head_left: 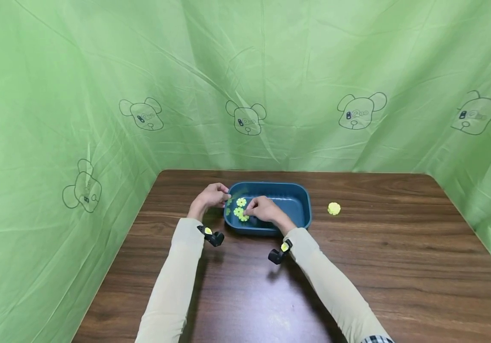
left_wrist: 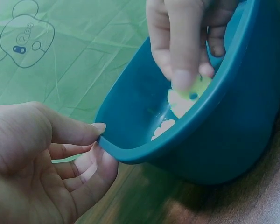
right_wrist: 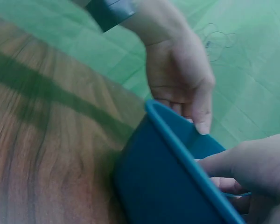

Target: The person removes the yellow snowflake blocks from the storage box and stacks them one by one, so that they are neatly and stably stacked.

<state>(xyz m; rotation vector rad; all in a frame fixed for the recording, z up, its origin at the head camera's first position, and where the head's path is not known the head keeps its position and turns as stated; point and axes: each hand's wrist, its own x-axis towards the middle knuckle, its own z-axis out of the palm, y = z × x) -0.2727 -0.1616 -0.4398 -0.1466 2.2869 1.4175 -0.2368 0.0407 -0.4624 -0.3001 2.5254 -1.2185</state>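
A dark blue basin [head_left: 271, 231] with rounded corners stands on the table. My left hand [head_left: 213, 195] pinches its left rim, thumb on top and fingers curled beneath, as the left wrist view shows. Over the basin's left half reaches my right hand [head_left: 264, 209], its thumb and fingertips pinching a yellow-green flower-shaped piece [left_wrist: 181, 103] low inside. Other yellow flower pieces [head_left: 241, 202] lie close together near the left end of the basin. In the right wrist view, the basin wall [right_wrist: 154, 172] hides the flowers and my right fingertips.
To the right of the basin, another yellow flower piece [head_left: 333, 208] lies on the brown wooden table [head_left: 400, 247]. Green cloth [head_left: 297, 133] with bear-head drawings hangs behind and beside the table. Each wrist carries a small black camera [head_left: 278, 255].
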